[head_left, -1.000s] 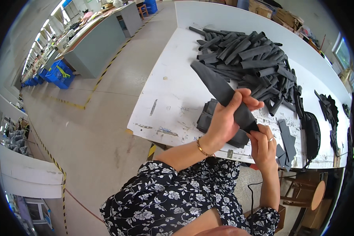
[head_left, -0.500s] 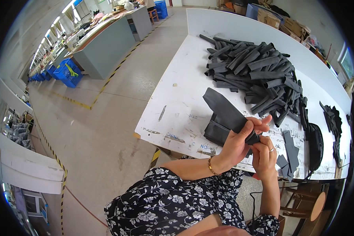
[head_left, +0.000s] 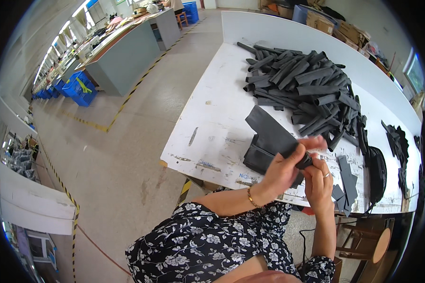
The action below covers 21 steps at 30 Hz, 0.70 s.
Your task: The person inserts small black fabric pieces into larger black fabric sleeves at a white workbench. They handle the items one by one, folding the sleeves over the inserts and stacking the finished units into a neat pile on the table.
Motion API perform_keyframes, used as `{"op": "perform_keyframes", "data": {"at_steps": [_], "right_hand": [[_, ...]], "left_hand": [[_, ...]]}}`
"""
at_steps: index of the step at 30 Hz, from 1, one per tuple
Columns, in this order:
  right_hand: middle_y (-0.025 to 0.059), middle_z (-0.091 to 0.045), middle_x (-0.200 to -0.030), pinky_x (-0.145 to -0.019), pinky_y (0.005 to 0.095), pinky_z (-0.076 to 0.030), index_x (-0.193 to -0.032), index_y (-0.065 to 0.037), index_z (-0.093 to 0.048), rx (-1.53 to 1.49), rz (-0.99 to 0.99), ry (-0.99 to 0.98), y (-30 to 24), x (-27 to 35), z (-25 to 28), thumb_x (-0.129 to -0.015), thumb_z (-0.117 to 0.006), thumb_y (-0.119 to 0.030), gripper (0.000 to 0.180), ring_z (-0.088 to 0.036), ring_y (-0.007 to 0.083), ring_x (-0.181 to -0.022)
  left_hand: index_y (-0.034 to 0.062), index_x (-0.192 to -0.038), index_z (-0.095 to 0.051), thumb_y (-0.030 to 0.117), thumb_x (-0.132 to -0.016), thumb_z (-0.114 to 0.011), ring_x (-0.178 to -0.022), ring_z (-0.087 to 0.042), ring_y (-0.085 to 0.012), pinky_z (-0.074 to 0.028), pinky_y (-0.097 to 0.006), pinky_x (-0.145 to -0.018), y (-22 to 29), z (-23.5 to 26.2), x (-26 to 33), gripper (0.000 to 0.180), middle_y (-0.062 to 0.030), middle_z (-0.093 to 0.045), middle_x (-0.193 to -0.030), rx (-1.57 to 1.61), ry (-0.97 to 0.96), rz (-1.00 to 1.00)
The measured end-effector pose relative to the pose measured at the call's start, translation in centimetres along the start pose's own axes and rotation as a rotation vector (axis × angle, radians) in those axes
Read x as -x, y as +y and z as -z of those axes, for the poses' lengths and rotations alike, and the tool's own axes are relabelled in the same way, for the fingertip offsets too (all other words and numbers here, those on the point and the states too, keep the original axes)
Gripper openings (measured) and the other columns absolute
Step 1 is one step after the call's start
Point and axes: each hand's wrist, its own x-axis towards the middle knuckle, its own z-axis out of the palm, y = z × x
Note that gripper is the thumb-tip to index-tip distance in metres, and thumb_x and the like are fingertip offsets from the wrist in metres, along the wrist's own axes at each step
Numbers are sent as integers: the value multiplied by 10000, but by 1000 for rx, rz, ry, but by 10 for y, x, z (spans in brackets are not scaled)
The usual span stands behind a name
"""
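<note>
My left hand (head_left: 282,173), with a bracelet at its wrist, is closed on a dark grey fabric strip (head_left: 270,126), thumb on top and raised fingers blurred. The strip's flat, wide end points away to the upper left. Its near end is bunched up between my hands. At that bunched end my right hand (head_left: 318,183), wearing a ring, pinches the same strip with bent fingers. Just below the strip, folded dark fabric pieces (head_left: 259,159) lie on the white table (head_left: 200,122), partly covered by my left hand and the strip.
A large pile of dark grey fabric tubes (head_left: 311,80) covers the table's far middle. To the right lie flat grey strips (head_left: 347,179), a black pouch (head_left: 377,172) and dark scraps (head_left: 398,146). A low white panel (head_left: 278,28) borders the table's back. A wooden stool (head_left: 380,245) stands at lower right.
The strip's near end is more bunched between my hands, and its far end has turned slightly. My left fingers have moved and blur. My right hand has shifted only a little.
</note>
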Motion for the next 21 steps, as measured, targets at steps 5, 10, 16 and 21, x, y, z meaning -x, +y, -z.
{"op": "perform_keyframes", "data": {"at_steps": [5,10,16,21], "right_hand": [[119,-580,-969,-582,344,-470,-884,-12,-595,102,15,46,16,6,14,-660,-788,57,303,-570,261,-714],[106,-544,-990,-766,365,-455,-910,-6,-609,-98,-253,148,11,1,11,-722,-815,-96,293,-537,249,-894],[41,-495,-878,-773,276,-375,-830,-2,-595,-520,-614,470,-1,-6,-11,-804,-784,-88,209,-450,165,-814],[43,-517,-915,-750,261,-376,-874,-5,-588,-488,-586,462,16,3,5,-846,-757,-97,195,-456,143,-837]], "left_hand": [[-29,-1154,-605,125,-977,-602,-1006,-682,-310,-580,-397,-899,37,42,-18,235,-167,-680,-1065,-201,153,-167],[-4,-1096,-629,107,-992,-567,-1034,-682,-348,-593,-404,-891,55,45,-19,164,-179,-693,-1064,-239,-4,-236],[31,-1099,-635,121,-987,-576,-1041,-682,-339,-584,-406,-916,45,48,-24,156,-179,-695,-1070,-93,27,-279],[0,-1085,-626,107,-980,-586,-1035,-681,-353,-592,-398,-897,42,54,-22,155,-211,-690,-1060,-94,11,-302]]}}
